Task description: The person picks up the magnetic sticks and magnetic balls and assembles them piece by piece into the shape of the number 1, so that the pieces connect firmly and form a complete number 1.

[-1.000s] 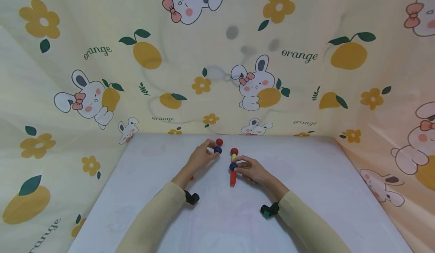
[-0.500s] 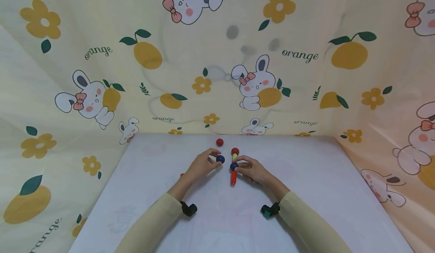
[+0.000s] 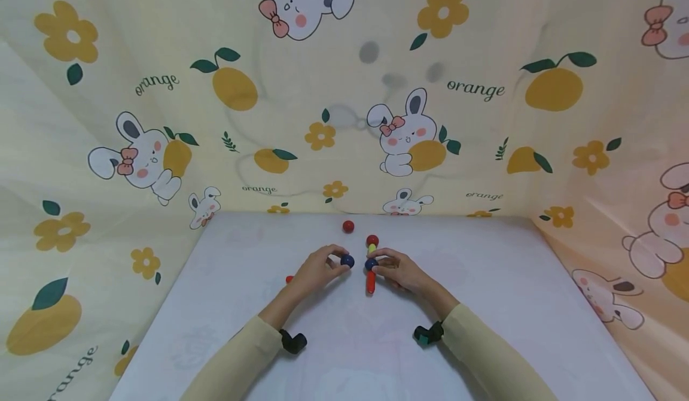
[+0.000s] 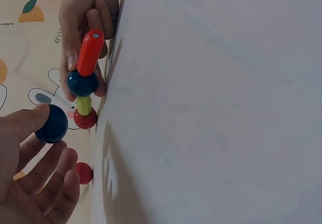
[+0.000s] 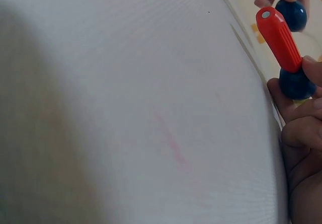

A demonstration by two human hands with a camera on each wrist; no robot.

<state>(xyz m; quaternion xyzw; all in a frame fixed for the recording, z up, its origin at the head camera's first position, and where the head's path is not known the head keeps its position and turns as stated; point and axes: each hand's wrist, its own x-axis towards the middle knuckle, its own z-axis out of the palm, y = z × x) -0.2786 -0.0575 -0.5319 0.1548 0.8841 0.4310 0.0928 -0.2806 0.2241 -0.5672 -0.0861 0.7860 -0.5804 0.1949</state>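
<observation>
In the head view my left hand (image 3: 316,269) pinches a loose dark blue ball (image 3: 347,261) between thumb and fingers, just left of a joined toy piece. My right hand (image 3: 398,268) grips that piece by its own blue ball (image 3: 371,264). A ribbed red rod (image 5: 279,40) with a silver dot in its end sticks out from this ball toward me. On the ball's far side a short yellow-green rod (image 4: 84,105) leads to a red ball (image 4: 85,118). A small gap separates the two blue balls.
Another red ball (image 3: 348,226) lies near the back edge of the white table (image 3: 463,353). Part of a red piece (image 3: 289,279) shows beside my left forearm, the rest hidden. Behind the table hangs a printed cloth (image 3: 317,90).
My left hand has drawn the loose blue ball back toward me, level with the joined piece, away from the far red ball. My right hand and the joined piece stay almost still.
</observation>
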